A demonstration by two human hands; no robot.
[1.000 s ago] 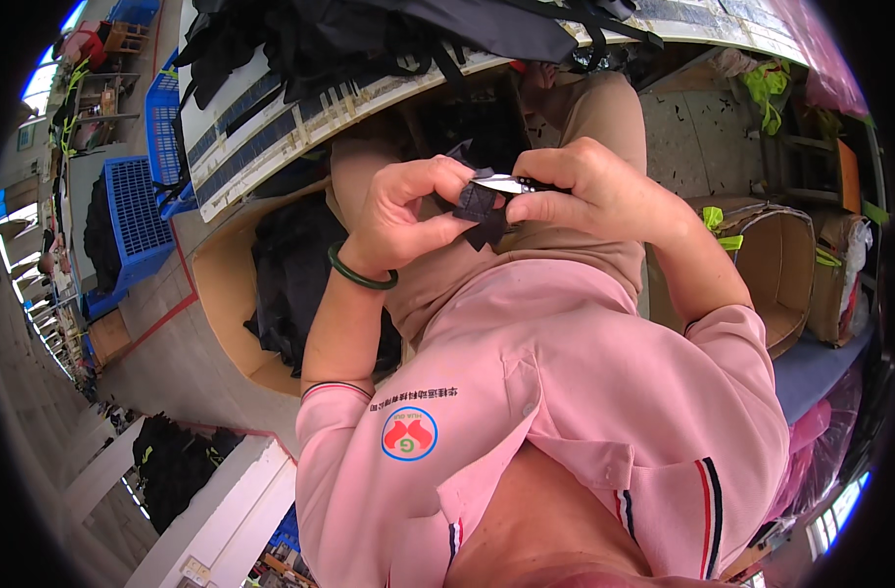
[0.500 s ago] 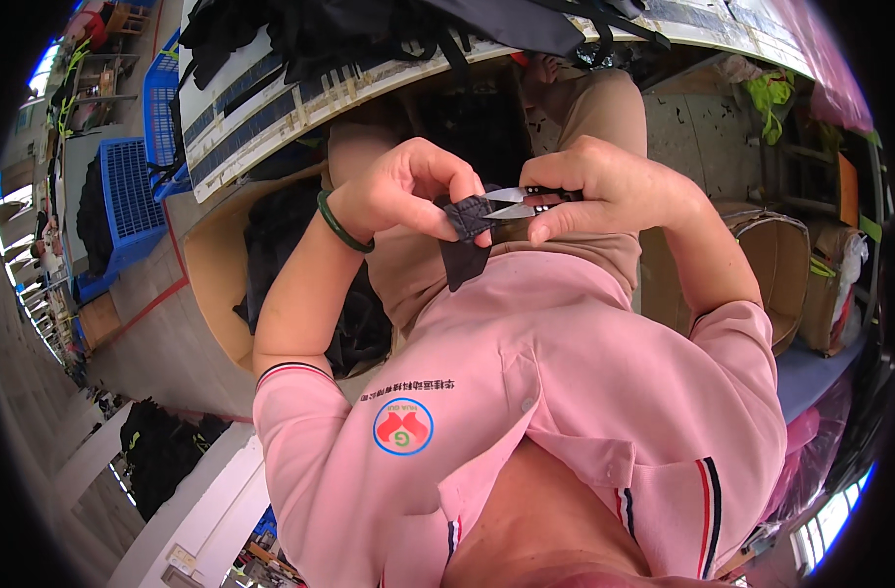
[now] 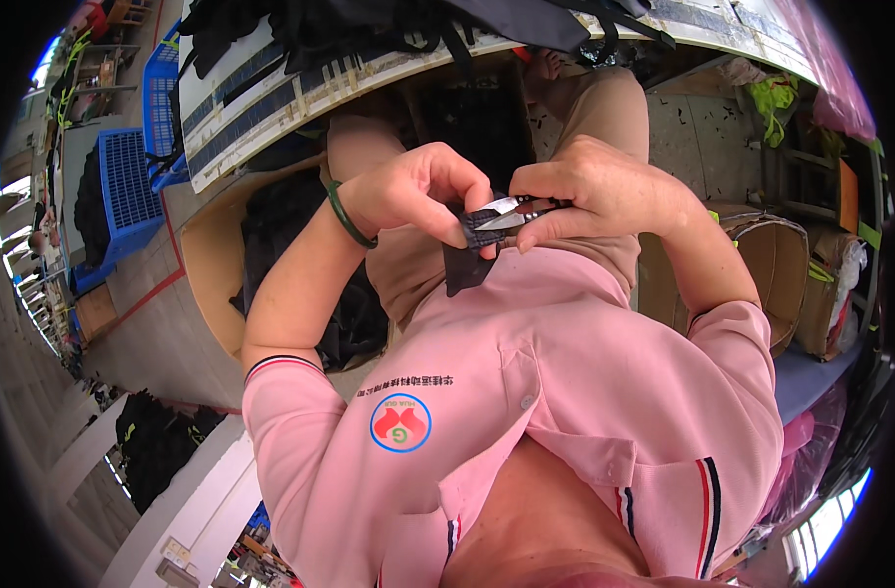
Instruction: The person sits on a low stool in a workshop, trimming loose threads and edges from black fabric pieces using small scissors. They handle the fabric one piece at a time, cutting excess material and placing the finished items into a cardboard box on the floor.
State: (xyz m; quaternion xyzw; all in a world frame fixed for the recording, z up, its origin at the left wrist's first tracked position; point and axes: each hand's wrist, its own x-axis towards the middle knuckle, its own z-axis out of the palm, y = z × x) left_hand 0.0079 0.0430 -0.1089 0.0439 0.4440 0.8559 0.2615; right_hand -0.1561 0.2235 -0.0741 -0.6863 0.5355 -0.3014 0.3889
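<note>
Above my lap, my left hand (image 3: 423, 193) pinches a small black fabric piece (image 3: 467, 267) between thumb and fingers. Its stitched upper part is folded, and a loose end hangs down. A dark green bangle is on that wrist. My right hand (image 3: 589, 191) is closed around small thread snips (image 3: 501, 213) with dark handles and bright pointed blades. The blades lie over the stitched part of the fabric, close to my left fingertips. Whether any thread is between them is too small to tell.
Ahead stands a worktable (image 3: 261, 113) with taped edges and black fabric pieces (image 3: 369, 34) heaped on it. An open carton (image 3: 207, 284) with dark cloth is at my left, beyond it a blue plastic crate (image 3: 132, 196). More cardboard boxes (image 3: 771, 269) stand at my right.
The snips have moved left over the fabric, and their blades are closer together than before. My left hand still pinches the fabric piece, slightly shifted.
</note>
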